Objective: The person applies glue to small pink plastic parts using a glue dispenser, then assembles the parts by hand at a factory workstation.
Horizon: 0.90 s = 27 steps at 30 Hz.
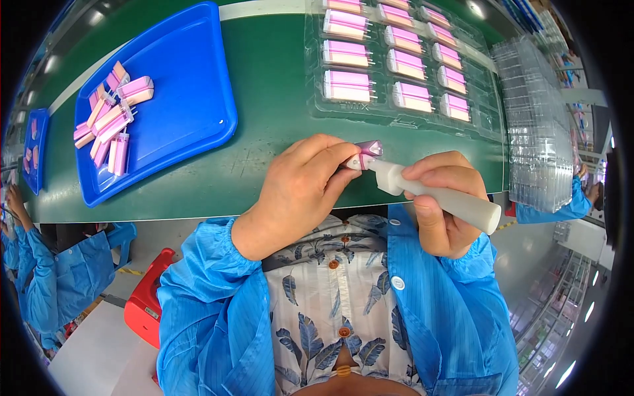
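In front of my chest, my left hand (294,188) pinches a small device with a glossy purple end (371,148) between thumb and fingers. My fingers hide most of its body. From the right, my right hand (449,198) is closed round a white tool with a round handle (465,208) and a blocky head (389,178). The tool's narrow tip meets the device's pale end or lies right beside it; I cannot tell which. Both hands are at the near edge of the green table (271,79).
A blue tray (198,72) at the left holds several loose pink-and-cream devices (119,125). Ahead, a clear blister tray (389,117) carries rows of similar devices (348,86). Stacked clear trays (538,132) stand at the right. A red stool (145,297) and a co-worker's blue sleeve (72,264) are lower left.
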Each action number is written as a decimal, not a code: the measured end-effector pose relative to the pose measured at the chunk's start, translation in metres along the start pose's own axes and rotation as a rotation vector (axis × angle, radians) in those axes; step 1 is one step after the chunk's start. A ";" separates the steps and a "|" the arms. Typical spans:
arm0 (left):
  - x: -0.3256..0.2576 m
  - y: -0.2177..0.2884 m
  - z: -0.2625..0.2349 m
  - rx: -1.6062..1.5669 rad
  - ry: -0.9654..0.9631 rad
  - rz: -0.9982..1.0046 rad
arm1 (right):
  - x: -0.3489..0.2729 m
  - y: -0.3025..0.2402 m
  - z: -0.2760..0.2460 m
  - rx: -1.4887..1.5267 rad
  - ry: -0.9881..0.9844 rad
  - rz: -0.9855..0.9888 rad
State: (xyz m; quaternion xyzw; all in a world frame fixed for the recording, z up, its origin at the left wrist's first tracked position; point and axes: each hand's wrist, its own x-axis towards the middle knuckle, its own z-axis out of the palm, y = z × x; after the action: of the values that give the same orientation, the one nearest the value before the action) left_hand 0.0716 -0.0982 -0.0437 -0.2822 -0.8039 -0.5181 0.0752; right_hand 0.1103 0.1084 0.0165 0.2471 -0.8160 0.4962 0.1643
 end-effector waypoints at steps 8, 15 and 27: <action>-0.004 0.003 0.000 0.026 -0.019 0.014 | -0.007 -0.011 0.005 0.036 0.024 -0.035; -0.006 0.003 0.002 0.055 0.018 0.082 | -0.005 -0.011 0.010 -0.055 -0.037 -0.033; -0.007 -0.003 0.003 0.100 0.016 0.173 | 0.008 -0.020 0.023 -0.298 -0.082 -0.135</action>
State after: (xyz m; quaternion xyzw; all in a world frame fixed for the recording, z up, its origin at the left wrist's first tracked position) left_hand 0.0765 -0.0988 -0.0504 -0.3423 -0.8009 -0.4709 0.1402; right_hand 0.1148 0.0780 0.0249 0.2942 -0.8681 0.3471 0.1984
